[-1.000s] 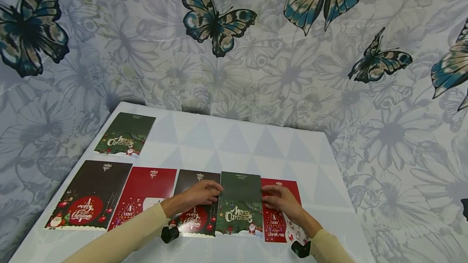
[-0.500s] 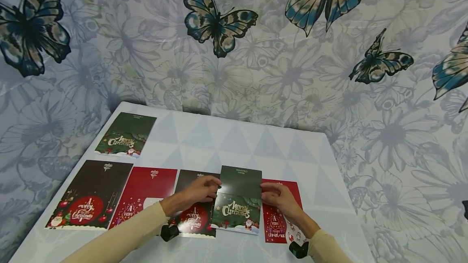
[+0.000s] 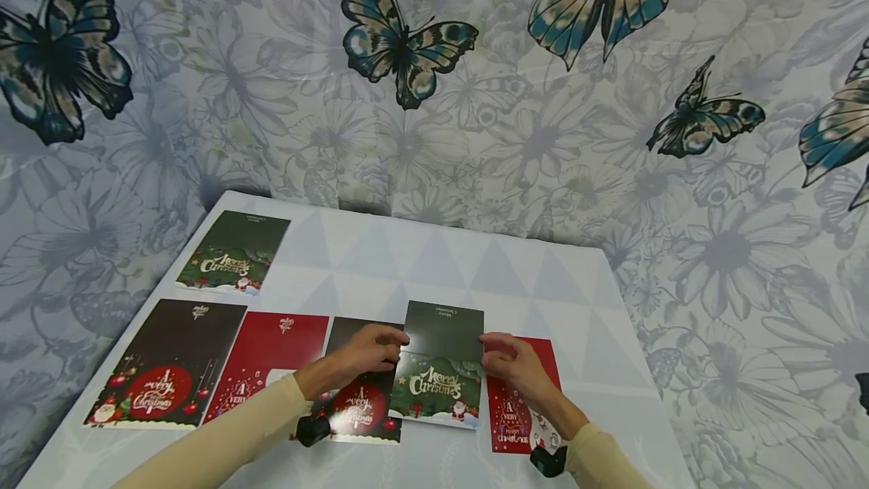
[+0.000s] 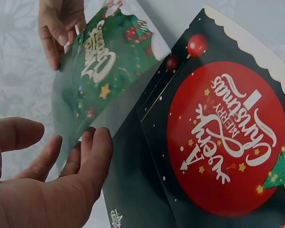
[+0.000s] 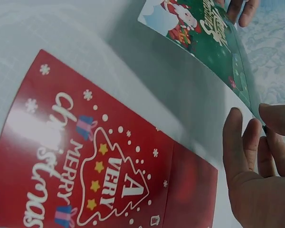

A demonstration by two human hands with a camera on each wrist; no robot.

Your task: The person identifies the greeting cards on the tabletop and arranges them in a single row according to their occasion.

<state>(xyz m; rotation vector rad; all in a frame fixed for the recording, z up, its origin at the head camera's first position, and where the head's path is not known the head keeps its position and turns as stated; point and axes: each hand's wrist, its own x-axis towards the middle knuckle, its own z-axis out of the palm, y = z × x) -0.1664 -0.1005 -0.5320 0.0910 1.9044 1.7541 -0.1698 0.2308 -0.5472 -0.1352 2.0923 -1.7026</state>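
Both hands hold a green Merry Christmas card (image 3: pixel 437 387) raised over the table, its printed side up and a fold line across it. My left hand (image 3: pixel 366 352) grips its left edge; in the left wrist view, the fingers (image 4: pixel 97 152) lie along that edge. At the opposite edge, my right hand (image 3: pixel 519 370) pinches the card between thumb and fingers, shown close up in the right wrist view. A black Christmas card (image 3: pixel 360 402) lies partly under my left hand. Below my right hand is a red Christmas card (image 3: pixel 511 419), partly covered by the hand and wrist camera.
On the white triangle-patterned table (image 3: pixel 475 270), a black card (image 3: pixel 166 345) and a red card (image 3: pixel 285 342) lie flat at left. Another green card (image 3: pixel 234 251) rests behind them, near the far left corner. Butterfly-printed cloth (image 3: pixel 407 149) hangs behind the table.
The green card between my hands has come up off the table and shifted slightly left and away from me, uncovering table below it. Both hands moved slightly with it; the other cards stayed put.
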